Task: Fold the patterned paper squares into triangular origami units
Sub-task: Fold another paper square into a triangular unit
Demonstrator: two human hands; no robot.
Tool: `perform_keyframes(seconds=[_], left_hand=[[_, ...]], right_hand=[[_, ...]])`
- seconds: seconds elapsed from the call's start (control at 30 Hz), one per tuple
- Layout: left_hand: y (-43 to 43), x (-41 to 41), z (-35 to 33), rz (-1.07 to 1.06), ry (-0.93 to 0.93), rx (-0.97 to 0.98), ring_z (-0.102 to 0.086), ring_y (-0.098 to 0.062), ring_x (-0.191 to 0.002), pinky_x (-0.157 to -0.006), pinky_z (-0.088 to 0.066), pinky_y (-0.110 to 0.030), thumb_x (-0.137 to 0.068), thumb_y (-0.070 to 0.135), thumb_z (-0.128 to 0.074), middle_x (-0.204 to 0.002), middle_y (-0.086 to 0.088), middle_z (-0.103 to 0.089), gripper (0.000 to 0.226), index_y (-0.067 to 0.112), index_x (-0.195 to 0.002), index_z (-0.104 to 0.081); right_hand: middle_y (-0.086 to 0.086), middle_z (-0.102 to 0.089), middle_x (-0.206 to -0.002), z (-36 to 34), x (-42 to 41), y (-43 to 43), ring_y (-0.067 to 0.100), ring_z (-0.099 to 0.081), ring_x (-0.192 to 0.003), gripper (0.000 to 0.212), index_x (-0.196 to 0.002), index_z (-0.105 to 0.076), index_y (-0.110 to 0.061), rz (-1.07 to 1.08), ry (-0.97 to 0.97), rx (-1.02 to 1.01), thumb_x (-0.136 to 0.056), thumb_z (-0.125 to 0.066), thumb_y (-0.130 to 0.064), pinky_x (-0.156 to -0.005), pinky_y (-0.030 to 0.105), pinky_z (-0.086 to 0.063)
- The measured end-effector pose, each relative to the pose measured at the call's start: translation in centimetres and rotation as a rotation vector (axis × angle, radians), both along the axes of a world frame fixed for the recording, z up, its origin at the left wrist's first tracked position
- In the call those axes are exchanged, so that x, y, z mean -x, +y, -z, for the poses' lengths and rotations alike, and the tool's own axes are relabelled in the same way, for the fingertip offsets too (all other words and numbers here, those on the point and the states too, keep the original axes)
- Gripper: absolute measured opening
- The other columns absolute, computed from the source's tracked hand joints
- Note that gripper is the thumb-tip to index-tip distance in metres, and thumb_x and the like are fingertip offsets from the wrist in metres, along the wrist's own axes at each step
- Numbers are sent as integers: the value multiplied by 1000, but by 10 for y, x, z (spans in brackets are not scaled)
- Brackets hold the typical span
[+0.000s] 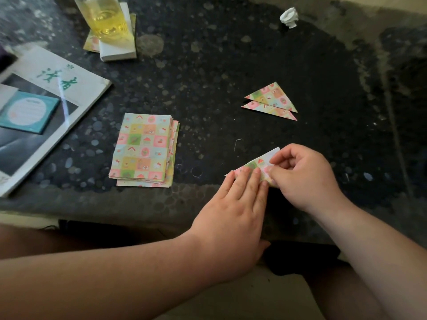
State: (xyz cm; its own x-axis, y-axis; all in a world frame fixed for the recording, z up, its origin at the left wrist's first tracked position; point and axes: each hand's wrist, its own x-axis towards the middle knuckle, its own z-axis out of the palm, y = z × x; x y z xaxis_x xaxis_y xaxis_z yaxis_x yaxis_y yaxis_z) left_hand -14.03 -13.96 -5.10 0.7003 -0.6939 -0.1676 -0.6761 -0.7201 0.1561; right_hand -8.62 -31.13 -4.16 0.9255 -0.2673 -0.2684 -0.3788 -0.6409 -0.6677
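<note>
Paper piece (256,163) lies under flat left hand (233,204); right hand (300,176) pinches it.

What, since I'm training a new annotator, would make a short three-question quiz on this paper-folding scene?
1. How many finished triangles lie on the table?
2. True or false: the left hand presses straight fingers on the half-folded paper.
3. What does the glass stand on? A) the magazine B) a white notepad C) the stack of squares

Key: 1) two, overlapping; 2) true; 3) B.
</note>
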Motion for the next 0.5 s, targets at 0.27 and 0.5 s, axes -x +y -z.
perform_keyframes(seconds=[0.27,0.5], left_hand=[[1,1,7,-8,-63,26,4,-43,-155,-125,-5,-56,-100,62,-34,-166,-26,2,93,-4,-156,-1],[2,-1,11,-3,-92,8,-14,-43,-154,-123,-22,-56,-94,63,-43,-163,-27,-19,94,-6,-154,-22]], right_hand=[[-6,-68,-75,-1,0,1,13,-67,-71,20,-79,-66,-26,-18,1,37,-85,-77,-10,-67,33,-57],[-10,-66,-75,-5,0,3,6,-63,-69,19,-78,-64,-27,-39,9,77,-86,-77,-15,-60,20,-45]])
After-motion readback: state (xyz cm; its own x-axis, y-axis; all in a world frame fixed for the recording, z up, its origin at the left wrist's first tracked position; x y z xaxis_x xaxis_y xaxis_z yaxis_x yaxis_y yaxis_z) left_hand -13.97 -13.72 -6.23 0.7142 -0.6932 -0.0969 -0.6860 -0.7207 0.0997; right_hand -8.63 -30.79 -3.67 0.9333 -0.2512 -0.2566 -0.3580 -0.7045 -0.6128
